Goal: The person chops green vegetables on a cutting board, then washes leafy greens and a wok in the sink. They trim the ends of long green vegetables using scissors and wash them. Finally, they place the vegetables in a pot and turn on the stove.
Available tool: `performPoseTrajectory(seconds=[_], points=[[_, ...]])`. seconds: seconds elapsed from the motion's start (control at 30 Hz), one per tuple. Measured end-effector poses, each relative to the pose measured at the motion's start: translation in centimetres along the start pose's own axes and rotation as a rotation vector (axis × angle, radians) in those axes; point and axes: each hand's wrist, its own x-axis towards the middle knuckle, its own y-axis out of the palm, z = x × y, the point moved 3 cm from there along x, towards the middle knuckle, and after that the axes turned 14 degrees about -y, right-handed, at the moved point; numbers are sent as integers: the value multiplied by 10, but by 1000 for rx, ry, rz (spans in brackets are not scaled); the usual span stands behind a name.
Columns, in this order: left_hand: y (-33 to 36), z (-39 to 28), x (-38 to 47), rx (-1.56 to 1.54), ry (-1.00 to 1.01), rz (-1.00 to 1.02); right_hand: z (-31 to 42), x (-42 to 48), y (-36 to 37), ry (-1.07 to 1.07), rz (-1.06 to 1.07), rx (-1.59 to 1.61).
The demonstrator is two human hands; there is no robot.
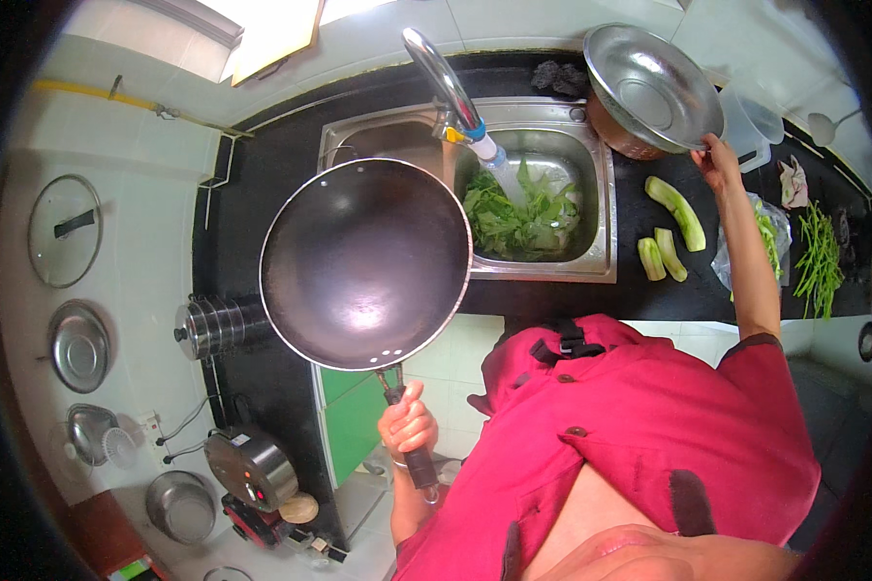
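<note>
My left hand (pixel 409 425) is wrapped around the black handle of a dark wok (pixel 367 261). The wok's inside faces up with nothing in it, and it covers part of the left sink bowl (pixel 389 138). Far to the right, my right hand (pixel 716 165) grips the rim of a stainless steel basin (pixel 650 87). That basin sits tilted over a brownish pot (pixel 621 134). Water runs from the faucet (pixel 443 72) onto leafy greens (pixel 512 218) in the right sink bowl (pixel 599 196).
Peeled green gourd pieces (pixel 677 214), a plastic bag of vegetables (pixel 766 232) and green beans (pixel 819 254) lie on the black counter (pixel 552 296). Behind them stands a clear plastic container (pixel 748 120). Stacked steel pots (pixel 214 327) and an electric cooker (pixel 251 465) stand at left.
</note>
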Motion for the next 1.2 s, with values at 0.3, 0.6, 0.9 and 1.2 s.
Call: performPoseTrajectory(seconds=[0.3,0.6,0.9,1.2], points=[[-30,43,5,-98,-133,-68,13,-17,6,86,45,-117],[-50,54,27,-190,-314,-141,-14,-102,86,-724,465,-386],[-73,60,38,-241,-417,-210,-27,-158,137,-990,871,-626],[-81,49,39,-221,-496,-234,-103,-206,200,-981,1617,-814]])
